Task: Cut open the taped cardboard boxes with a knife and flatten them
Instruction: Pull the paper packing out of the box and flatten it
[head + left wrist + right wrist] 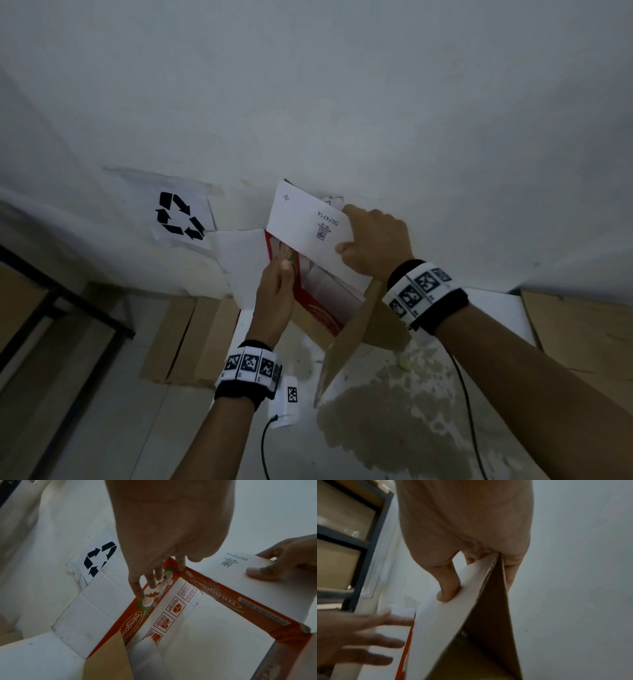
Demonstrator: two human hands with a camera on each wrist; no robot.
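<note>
A white cardboard box with an orange printed band is held up against the wall, its flaps open. My right hand pinches the white flap printed 0074714, thumb on the white face and fingers behind it. My left hand reaches in with straight fingers that press on the orange band near a box corner. A brown inner flap hangs down toward me. No knife is in view.
A paper recycling sign is taped to the wall left of the box. Flattened brown cardboard lies on the floor below, with more at the right. A dark metal rack stands at the left. The floor is stained.
</note>
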